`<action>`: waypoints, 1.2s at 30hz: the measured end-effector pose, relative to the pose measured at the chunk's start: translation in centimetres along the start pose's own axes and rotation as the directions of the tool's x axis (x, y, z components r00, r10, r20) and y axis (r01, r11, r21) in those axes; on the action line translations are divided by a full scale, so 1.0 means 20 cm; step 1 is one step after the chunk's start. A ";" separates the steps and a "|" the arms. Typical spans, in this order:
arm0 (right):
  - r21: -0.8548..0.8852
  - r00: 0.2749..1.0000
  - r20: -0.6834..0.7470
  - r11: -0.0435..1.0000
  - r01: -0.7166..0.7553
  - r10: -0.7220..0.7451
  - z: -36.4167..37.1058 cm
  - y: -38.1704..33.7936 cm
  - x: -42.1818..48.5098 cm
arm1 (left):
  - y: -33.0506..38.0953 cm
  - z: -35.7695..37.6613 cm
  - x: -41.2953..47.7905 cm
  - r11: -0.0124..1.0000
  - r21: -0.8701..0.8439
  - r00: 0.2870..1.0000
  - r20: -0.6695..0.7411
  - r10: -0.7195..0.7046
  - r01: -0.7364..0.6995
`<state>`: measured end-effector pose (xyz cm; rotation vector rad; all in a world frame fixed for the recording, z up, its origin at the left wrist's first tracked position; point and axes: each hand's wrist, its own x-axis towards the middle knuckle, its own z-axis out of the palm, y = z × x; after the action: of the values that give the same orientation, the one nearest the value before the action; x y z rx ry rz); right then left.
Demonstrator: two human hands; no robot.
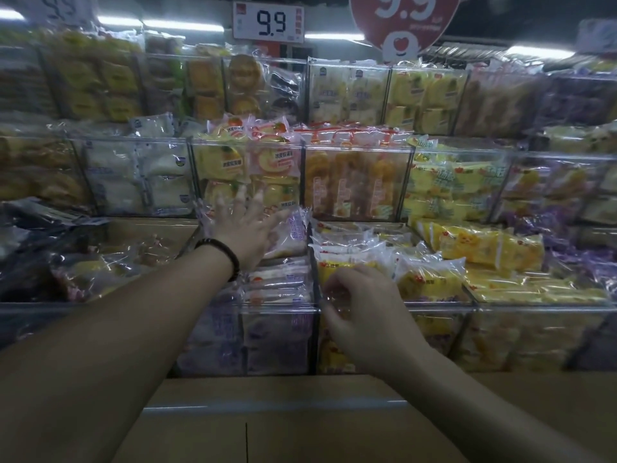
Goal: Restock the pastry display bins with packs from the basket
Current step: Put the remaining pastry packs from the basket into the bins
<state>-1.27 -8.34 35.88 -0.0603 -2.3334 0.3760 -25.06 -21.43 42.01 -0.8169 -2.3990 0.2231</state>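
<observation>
Your left hand (248,230) spread loose, palm against purple-label pack (292,228). Pack stands tilted upright just right of palm, at back of lower bin (277,308). Your right hand (364,305) is nearer you, fingers curled, pinching yellow pack (337,272) in next bin. Basket unseen.

Dim; overhead tube glare; blurred, bowed edges.

White rectangular price card (268,21) reading 9.9, mounted top centre. Red rounded promotional sign (405,18), also marked 9.9, just right of it. Lit ceiling tube lights (182,26) behind. Tan flat ledge (300,436) in the foreground.
</observation>
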 end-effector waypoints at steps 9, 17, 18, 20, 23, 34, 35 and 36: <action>0.118 0.992 0.012 0.985 -0.123 0.122 -0.03 -0.07 0.10 | 0.17 -0.31 -0.20 0.968 -0.246 0.996 -0.077 0.040 -0.058; 0.190 0.995 -0.031 0.978 -0.087 0.095 -0.20 0.02 -0.22 | 0.45 -0.43 -0.74 0.657 -0.716 0.952 -0.035 0.306 -0.237; 0.201 0.994 -0.007 0.974 -0.103 0.107 -0.21 0.04 -0.29 | 0.50 -0.41 -0.82 0.632 -0.733 0.925 0.012 0.379 -0.250; 0.193 0.989 0.087 0.972 -0.133 0.118 -0.23 0.10 -0.42 | 0.61 -0.36 -0.94 0.595 -0.766 0.870 0.100 0.482 -0.242; 0.148 0.952 0.268 0.970 -0.192 0.147 -0.20 0.20 -0.64 | 0.81 -0.22 -1.03 0.580 -0.773 0.780 0.188 0.596 -0.257; -0.326 0.316 0.735 0.721 -0.611 0.600 0.29 0.70 -1.45 | 1.36 0.40 -1.15 0.670 -0.672 0.292 0.602 0.743 -0.317; -0.361 0.246 0.751 0.693 -0.624 0.613 0.36 0.73 -1.52 | 1.39 0.47 -1.16 0.665 -0.683 0.283 0.601 0.747 -0.304; -0.387 0.195 0.764 0.679 -0.623 0.615 0.43 0.76 -1.58 | 1.41 0.53 -1.16 0.665 -0.680 0.261 0.612 0.747 -0.309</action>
<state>14.17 -0.74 4.21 -1.1350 -3.2308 1.0292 -2.13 -12.58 12.93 -2.2805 -2.9972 0.4893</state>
